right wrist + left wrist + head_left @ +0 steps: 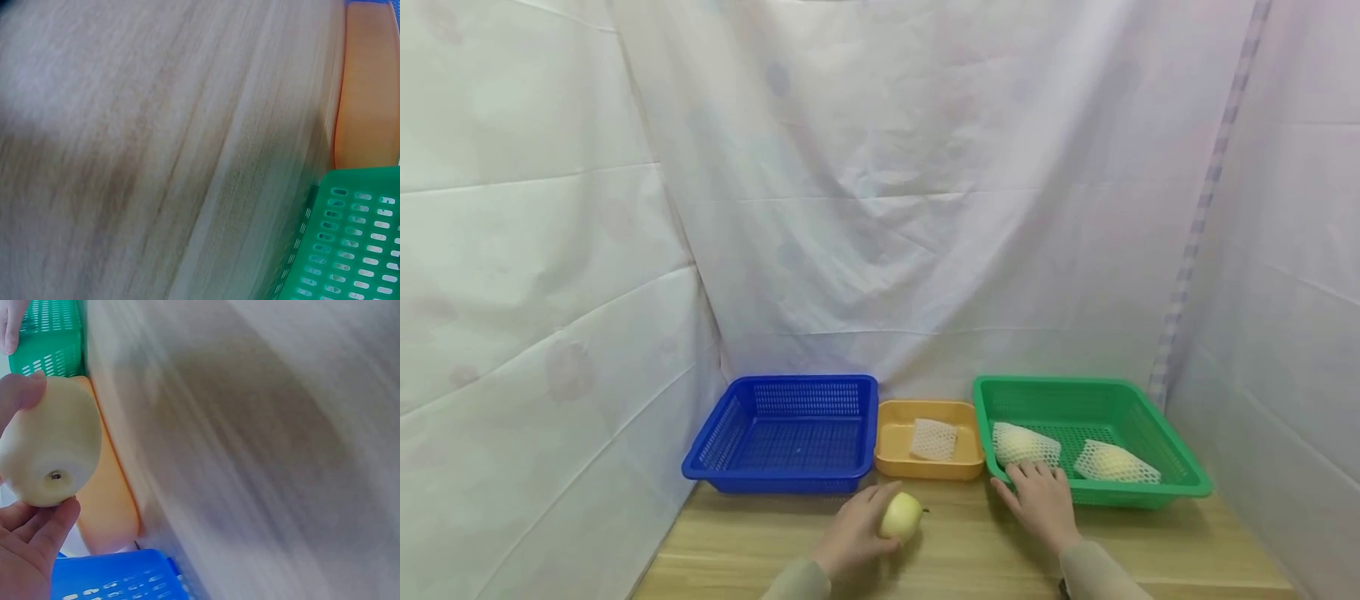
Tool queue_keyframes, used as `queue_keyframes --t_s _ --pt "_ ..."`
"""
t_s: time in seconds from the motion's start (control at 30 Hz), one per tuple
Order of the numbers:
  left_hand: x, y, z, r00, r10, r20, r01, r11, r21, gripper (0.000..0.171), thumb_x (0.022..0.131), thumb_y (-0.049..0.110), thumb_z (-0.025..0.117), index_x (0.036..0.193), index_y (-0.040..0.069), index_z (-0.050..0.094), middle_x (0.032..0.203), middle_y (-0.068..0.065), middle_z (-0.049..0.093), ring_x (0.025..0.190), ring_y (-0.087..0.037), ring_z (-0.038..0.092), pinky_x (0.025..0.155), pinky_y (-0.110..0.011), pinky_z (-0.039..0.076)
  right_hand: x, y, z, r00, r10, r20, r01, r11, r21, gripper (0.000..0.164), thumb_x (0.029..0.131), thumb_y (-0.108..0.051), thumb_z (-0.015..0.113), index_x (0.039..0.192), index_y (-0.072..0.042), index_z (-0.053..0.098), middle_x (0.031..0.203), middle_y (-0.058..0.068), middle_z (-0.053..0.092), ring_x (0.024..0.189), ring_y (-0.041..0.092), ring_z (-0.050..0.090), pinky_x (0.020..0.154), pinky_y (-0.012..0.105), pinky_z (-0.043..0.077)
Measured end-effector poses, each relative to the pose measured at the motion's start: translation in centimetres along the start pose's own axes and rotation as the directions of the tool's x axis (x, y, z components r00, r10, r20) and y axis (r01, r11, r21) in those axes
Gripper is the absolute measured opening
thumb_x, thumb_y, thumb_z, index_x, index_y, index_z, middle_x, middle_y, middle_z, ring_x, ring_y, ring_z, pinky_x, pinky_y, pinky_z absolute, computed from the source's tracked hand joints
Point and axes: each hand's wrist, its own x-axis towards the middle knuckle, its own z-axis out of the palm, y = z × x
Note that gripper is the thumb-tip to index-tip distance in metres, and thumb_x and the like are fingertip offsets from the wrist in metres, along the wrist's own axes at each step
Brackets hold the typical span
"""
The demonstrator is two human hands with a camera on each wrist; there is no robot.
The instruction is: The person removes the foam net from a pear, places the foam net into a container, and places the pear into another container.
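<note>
Pear (898,517) sits at six o'clock in the head view, with white cloth (880,250) hanging round and a wooden table (977,550) below; whether it touches the wood, I cannot tell. From it, a green basket (1063,400) lies at two o'clock, a blue basket (775,481) at ten, and between them an orange tray (929,469) just past twelve. At three, the right hand (1042,502) rests relaxed on the green basket's near rim. At nine, the left hand (855,530) grips the pear between thumb and fingers. Inside the green basket, one netted fruit (1024,444) lies near twelve o'clock from the right hand, a second netted fruit (1116,464) at two. A white net (934,439) lies in the tray. The pear's dark stem (926,510) points to three.
</note>
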Motion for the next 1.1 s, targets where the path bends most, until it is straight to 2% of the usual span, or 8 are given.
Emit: queue_keyframes --t_s 0.1,0.4,0.7,1.1 --pt "0.2 0.2 -0.5 1.0 0.016 0.001 -0.016 1.0 0.008 0.086 0.07 0.034 0.084 0.145 0.02 0.044 0.125 -0.005 0.059 0.108 -0.021 0.059 0.088 -0.041 0.05 0.0 0.0 0.1 1.0 -0.003 -0.008 0.003 1.0 -0.003 0.035 0.086 -0.05 0.067 0.099 -0.018 0.068 0.089 0.002 0.063 0.08 0.024 0.054 0.063 0.04 0.035" --pt "1.0 0.3 -1.7 0.996 0.085 -0.01 -0.084 0.994 0.076 0.082 0.07 0.033 0.085 0.141 0.019 0.048 0.119 -0.001 0.06 0.104 -0.017 0.058 0.087 -0.036 0.05 0.2 0.0 0.1 1.0 -0.001 -0.019 0.001 1.0 0.005 0.035 0.086 -0.05 0.067 0.098 -0.017 0.067 0.089 0.001 0.063 0.08 0.023 0.053 0.063 0.04 0.035" --pt "1.5 0.3 -2.5 0.999 0.049 0.011 -0.05 0.995 0.085 0.082 0.07 0.034 0.085 0.142 0.02 0.048 0.12 -0.001 0.06 0.103 -0.017 0.059 0.085 -0.038 0.051 -0.1 0.1 0.5 1.0 0.012 -0.018 -0.012 1.0 0.013 0.034 0.086 -0.05 0.068 0.095 -0.018 0.066 0.088 0.002 0.063 0.079 0.024 0.053 0.063 0.04 0.036" --pt "2.4 0.7 -3.7 0.997 0.081 -0.011 -0.079 0.991 0.106 0.078 0.071 0.036 0.085 0.139 0.02 0.051 0.123 -0.003 0.059 0.107 -0.02 0.059 0.088 -0.041 0.05 0.0 0.2 0.4 0.998 -0.013 -0.054 0.014 1.0 0.014 0.033 0.085 -0.05 0.068 0.095 -0.018 0.067 0.084 0.001 0.061 0.078 0.023 0.053 0.063 0.04 0.036"
